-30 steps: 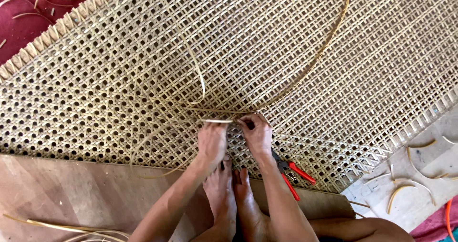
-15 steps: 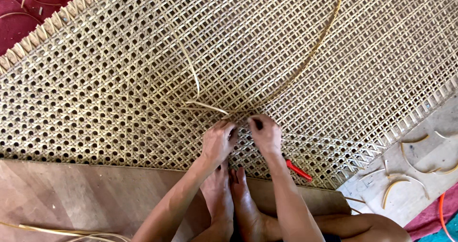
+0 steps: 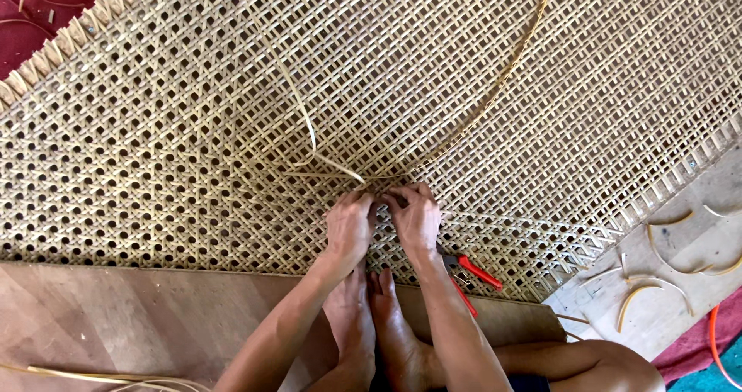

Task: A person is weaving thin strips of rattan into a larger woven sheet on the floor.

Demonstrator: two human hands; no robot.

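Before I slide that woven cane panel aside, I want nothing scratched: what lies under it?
A wooden board shows under the woven cane panel at its near edge, red cloth past the far corner. What lies beneath its middle is covered.

A: What's visible of the person?
B: Bare left hand (image 3: 349, 226) and bare right hand (image 3: 416, 220), no gloves, rings or watch. Forearms bare, no sleeves in view.
A: Lower body?
B: Two bare feet (image 3: 369, 322), no shoes. Bare knee, sliver of dark garment (image 3: 533, 382) at the bottom edge.
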